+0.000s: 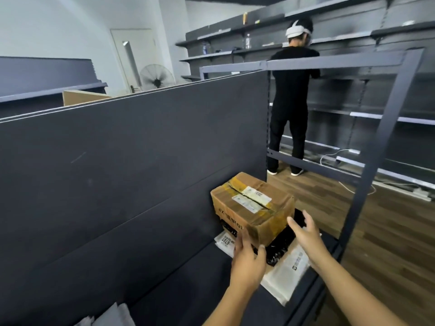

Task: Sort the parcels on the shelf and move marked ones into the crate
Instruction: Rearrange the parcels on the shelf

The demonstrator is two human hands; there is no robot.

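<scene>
While the cardboard box (254, 203) sits at the far end of the shelf (188, 290), close against the dark back panel (117, 184), both hands are at its near end. It rests on a black plastic parcel (280, 248), which lies over white mailers (289, 271). Two white labels (251, 198) show on the taped top. Left hand (247, 260): fingers (244, 234) lie along the box's left face, thumb on the adjoining face, clasping the low near corner. Right hand (306, 231): spread wide, holding nothing, just beside the right face; contact cannot be told. No crate in view. Risks, as judged: one corner hold is thin for a box this bulky. Lifting before the right hand seats could tip it towards the open right edge of the shelf. The slick parcels underneath may slide along with the box and drop to the floor. The box's near end looks crushed and the tape wrinkled, so a hard squeeze might buckle it. A second person (292, 90) stands beyond the rack, well apart, so a swing that way seems unlikely to matter.
</scene>
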